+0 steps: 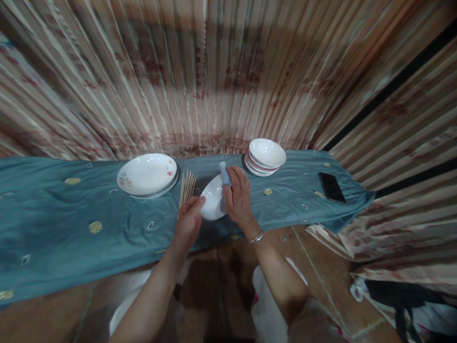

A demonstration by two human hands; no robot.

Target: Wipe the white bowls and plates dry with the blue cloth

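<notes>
White bowl (pixel 213 202): held tilted between the two hands, over the near part of the tablecloth (pixel 121 247).
Left hand (pixel 190 216): closed on the bowl's left edge, thumb on top; the other fingers are mostly hidden.
Right hand (pixel 238 193): fingers and thumb pinched around a pale blue roll (pixel 224 172), whose material is unclear, at the bowl's right side, hiding part of it; a silver bracelet (pixel 256 238) circles the wrist.
Chopsticks (pixel 188 183): a loose row just left of the bowl, their near ends partly covered by the left hand.
Plate stack (pixel 146 174): left of the chopsticks, floral decoration on the top plate.
Bowl stack (pixel 267 153): beyond the right hand, near the curtain (pixel 214 71) that hangs along the table's far side.
Phone (pixel 332 187): dark, lying near the cloth's right end, well apart from both hands.
</notes>
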